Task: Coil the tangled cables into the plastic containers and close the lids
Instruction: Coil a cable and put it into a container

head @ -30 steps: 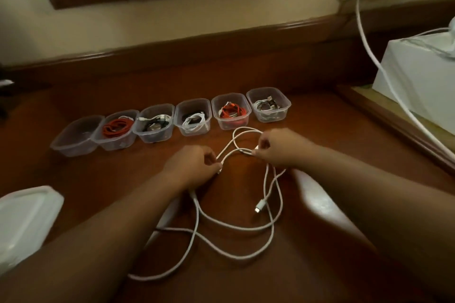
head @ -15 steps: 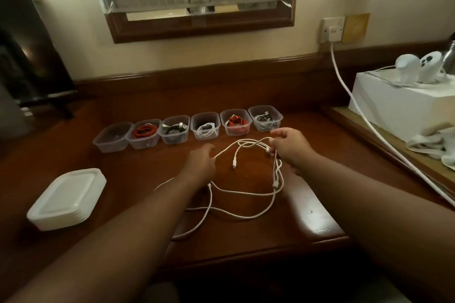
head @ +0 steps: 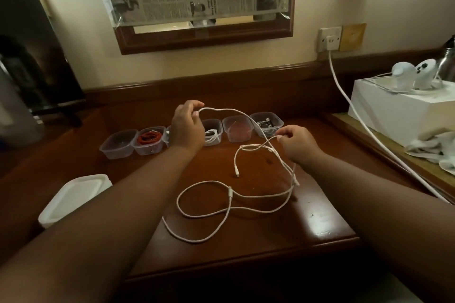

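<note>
Six small clear plastic containers (head: 120,144) stand in one row along the back edge of the brown wooden desk (head: 258,241), the third mostly hidden behind a hand; one holds a red coiled cable (head: 149,137). One stack of white plastic lids (head: 73,198) sits near the desk's left edge. One long white cable (head: 230,205) sprawls across the desk's middle, and two hands hold it.

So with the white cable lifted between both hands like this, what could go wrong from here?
1. The white braided cable crosses itself in loops on the brown wooden desk; pulling between the left hand and the right hand may tighten a knot.
2. The raised strand hangs just above the row of clear plastic containers; a sweep could tip one.
</note>
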`<state>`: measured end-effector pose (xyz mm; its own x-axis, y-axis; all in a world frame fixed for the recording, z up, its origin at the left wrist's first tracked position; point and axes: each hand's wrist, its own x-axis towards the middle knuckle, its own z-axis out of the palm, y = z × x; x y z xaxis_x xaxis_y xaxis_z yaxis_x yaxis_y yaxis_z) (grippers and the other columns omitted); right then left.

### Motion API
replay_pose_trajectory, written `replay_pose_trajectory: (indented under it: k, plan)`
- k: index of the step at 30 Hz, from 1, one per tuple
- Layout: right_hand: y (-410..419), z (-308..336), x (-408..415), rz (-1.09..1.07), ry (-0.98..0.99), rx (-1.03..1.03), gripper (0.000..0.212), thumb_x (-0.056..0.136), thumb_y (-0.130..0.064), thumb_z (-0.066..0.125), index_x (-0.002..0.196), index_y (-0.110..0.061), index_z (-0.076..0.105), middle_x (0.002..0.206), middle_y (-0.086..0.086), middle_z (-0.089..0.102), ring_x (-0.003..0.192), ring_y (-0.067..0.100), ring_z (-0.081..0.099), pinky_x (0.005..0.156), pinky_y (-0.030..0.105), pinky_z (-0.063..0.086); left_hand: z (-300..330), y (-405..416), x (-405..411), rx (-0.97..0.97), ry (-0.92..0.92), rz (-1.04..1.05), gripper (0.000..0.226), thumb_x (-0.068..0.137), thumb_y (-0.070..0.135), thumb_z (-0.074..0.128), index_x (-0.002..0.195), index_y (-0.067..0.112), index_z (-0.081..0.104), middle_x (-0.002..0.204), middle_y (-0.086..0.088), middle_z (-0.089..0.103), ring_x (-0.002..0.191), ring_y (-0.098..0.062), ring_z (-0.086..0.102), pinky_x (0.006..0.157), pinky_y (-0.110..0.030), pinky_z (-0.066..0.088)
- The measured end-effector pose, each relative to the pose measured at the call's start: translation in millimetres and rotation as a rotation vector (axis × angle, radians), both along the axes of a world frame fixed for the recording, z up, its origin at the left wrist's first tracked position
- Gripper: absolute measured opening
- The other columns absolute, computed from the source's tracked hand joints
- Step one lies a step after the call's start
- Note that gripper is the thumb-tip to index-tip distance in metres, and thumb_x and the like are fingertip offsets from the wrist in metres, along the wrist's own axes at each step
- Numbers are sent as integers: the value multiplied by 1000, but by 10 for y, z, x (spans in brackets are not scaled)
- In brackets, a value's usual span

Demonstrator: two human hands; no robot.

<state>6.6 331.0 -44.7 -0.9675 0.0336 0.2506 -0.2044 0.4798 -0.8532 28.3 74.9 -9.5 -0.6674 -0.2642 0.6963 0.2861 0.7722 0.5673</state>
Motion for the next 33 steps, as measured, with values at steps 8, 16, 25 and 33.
replay_pose_trajectory:
  k: [8,16,25,33]
  plan:
    - [166,-131,-137,-41,68,442,20,101,-19,52,105,-10,69,107,6,55,85,18,55,69,29,43,87,-271,-78,294,39,181,32,102,3,36,116,14,62,125,-11,54,105,-17,53,88,-28,45]
    - [306,-266,-140,-114,75,663,18,101,-24,47,100,-17,63,100,2,47,79,19,50,66,35,48,-405,-576,-74,27,-339,197,20,99,7,47,105,13,65,108,-12,63,95,-26,59,73,-33,44]
    - [238,-285,-55,68,14,947,16,96,-26,51,108,-18,56,105,3,53,89,21,49,71,34,43,-669,-62,174,-758,-590,225,37,92,48,57,125,32,58,136,-2,47,131,-25,39,104,-46,34]
    - [423,-263,25,98,-81,1137,21,92,-28,52,110,-20,59,96,1,53,87,23,54,68,33,47,-782,540,292,-763,-895,-133,39,93,47,60,124,23,60,117,1,60,102,-19,60,85,-38,56]
